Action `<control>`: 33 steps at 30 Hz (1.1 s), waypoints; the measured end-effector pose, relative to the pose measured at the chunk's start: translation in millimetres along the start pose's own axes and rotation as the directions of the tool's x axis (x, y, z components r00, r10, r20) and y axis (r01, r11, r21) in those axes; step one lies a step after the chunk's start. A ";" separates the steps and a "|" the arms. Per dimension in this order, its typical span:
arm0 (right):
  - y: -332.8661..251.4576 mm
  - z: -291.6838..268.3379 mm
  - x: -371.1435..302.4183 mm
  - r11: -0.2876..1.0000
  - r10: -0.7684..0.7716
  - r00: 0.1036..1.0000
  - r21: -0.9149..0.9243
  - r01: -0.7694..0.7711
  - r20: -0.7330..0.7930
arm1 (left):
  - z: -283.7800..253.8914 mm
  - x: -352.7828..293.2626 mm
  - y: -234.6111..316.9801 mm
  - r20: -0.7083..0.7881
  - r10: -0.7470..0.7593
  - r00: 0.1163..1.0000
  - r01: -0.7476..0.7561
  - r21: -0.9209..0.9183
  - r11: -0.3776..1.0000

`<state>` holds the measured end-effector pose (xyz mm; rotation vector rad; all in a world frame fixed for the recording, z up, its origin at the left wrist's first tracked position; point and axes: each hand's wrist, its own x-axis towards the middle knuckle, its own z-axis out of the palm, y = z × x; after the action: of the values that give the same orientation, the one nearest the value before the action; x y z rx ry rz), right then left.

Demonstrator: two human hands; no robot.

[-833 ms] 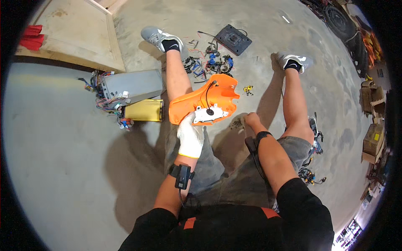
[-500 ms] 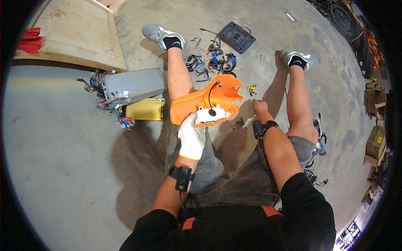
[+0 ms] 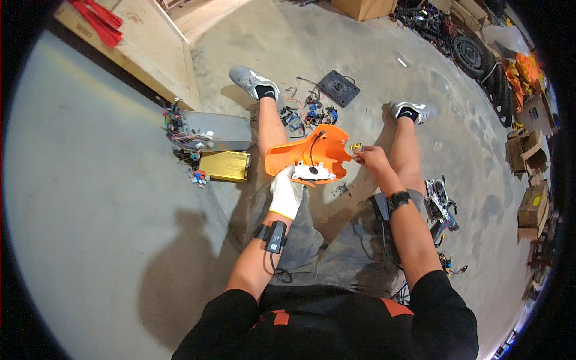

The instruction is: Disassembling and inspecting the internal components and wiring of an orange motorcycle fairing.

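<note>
While the left hand [image 3: 287, 192], in a white glove, grips the near edge of the orange shell [image 3: 282, 157], its fingers partly hidden, the right hand [image 3: 375, 159] is just beyond the shell's right edge, fingertips drawn together; whether they pinch anything is too small to tell. The shell is held between the legs, hollow side up, its notched edge toward the right hand; a white plate [image 3: 322, 174] sits inside along the near edge, and a black cable [image 3: 312, 157] curves from it toward the far rim.

Just right of the shell, by the right fingertips, are small yellow pieces [image 3: 355, 146]; a scatter of small dark pieces [image 3: 342, 190] lies near its near-right corner, on the floor [image 3: 96, 186]. Beyond the shell's far edge lie blue and black connectors [image 3: 317, 114], with a black square panel [image 3: 338, 88] farther out. Left of the shell, past the left leg, are a gold box [image 3: 223, 166] and a grey box [image 3: 219, 128]; a broad stretch of floor opens farther left, while to the shell's right the leg bounds the nearer gap; well apart on that side stand cardboard boxes [image 3: 533, 207].
</note>
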<state>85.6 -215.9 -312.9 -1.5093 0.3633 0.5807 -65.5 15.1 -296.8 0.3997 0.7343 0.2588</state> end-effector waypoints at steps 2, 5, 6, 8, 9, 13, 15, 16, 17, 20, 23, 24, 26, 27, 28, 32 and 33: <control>-3.6 6.2 -37.2 0.993 -0.046 0.993 0.114 0.034 0.107 | -0.7 -3.7 -1.4 0.098 -0.043 0.994 0.049 -0.057 0.997; -5.2 30.0 -82.5 0.979 -0.057 0.958 -0.174 0.109 0.280 | -1.0 -4.9 -1.6 0.108 -0.067 0.992 0.071 -0.034 0.997; -6.0 42.3 -100.7 0.971 -0.020 0.943 -0.218 0.097 0.332 | -3.0 -6.7 -1.9 0.100 -0.073 0.992 0.072 0.011 0.997; -7.8 61.1 -132.9 0.869 -0.032 0.951 -0.462 0.178 0.308 | 2.0 -19.4 -2.7 0.106 -0.107 0.989 0.103 0.034 0.994; -2.2 65.2 -138.8 0.820 -0.101 0.943 -0.510 0.259 0.316 | 1.6 -18.6 -4.5 0.144 -0.134 0.981 0.127 0.058 0.990; 14.9 77.3 -136.2 0.619 -0.324 0.899 -0.652 0.438 0.296 | -19.8 3.6 -18.2 0.218 -0.116 0.969 0.087 0.140 0.986; 17.9 86.9 -132.6 0.440 -0.413 0.862 -0.764 0.472 0.295 | -36.9 9.8 -14.6 0.270 -0.133 0.954 0.100 0.134 0.986; 22.5 77.1 -124.0 0.460 -0.402 0.876 -0.768 0.445 0.267 | -24.6 -0.3 -20.5 0.263 -0.164 0.951 0.127 0.154 0.980; 28.9 66.8 -116.1 0.497 -0.362 0.907 -0.778 0.385 0.217 | -13.3 -11.9 -27.0 0.229 -0.189 0.955 0.153 0.166 0.974; 31.1 66.7 -107.8 0.522 -0.274 0.936 -0.783 0.339 0.222 | -12.9 -14.5 -28.6 0.178 -0.187 0.966 0.149 0.206 0.967; 37.1 77.4 -111.6 0.456 -0.360 0.892 -0.782 0.425 0.274 | -14.6 -11.3 -28.1 0.121 -0.141 0.983 0.108 0.244 0.964; 40.2 77.5 -110.3 0.465 -0.313 0.907 -0.787 0.406 0.283 | -14.8 -9.4 -29.9 0.119 -0.150 0.982 0.115 0.256 0.960; 45.9 74.7 -105.6 0.481 -0.266 0.923 -0.791 0.378 0.279 | -16.2 -7.0 -31.2 0.086 -0.168 0.982 0.144 0.233 0.962; 48.7 76.2 -103.1 0.477 -0.278 0.920 -0.792 0.381 0.275 | -19.3 -4.1 -31.6 0.067 -0.159 0.985 0.137 0.252 0.958; 50.9 76.4 -100.8 0.471 -0.291 0.917 -0.794 0.385 0.272 | -22.0 -1.5 -32.8 0.066 -0.164 0.984 0.141 0.260 0.955; 52.0 72.5 -98.9 0.464 -0.285 0.920 -0.801 0.378 0.269 | -18.9 -0.1 -34.3 0.129 -0.137 0.982 0.095 0.291 0.952; 53.6 71.3 -98.0 0.465 -0.279 0.923 -0.803 0.373 0.266 | -16.7 -1.5 -36.3 0.147 -0.108 0.983 0.061 0.292 0.954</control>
<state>-33.7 -160.0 -298.4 -2.4186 -0.3874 0.5331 -74.9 -13.5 -323.1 0.6555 0.6288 0.0363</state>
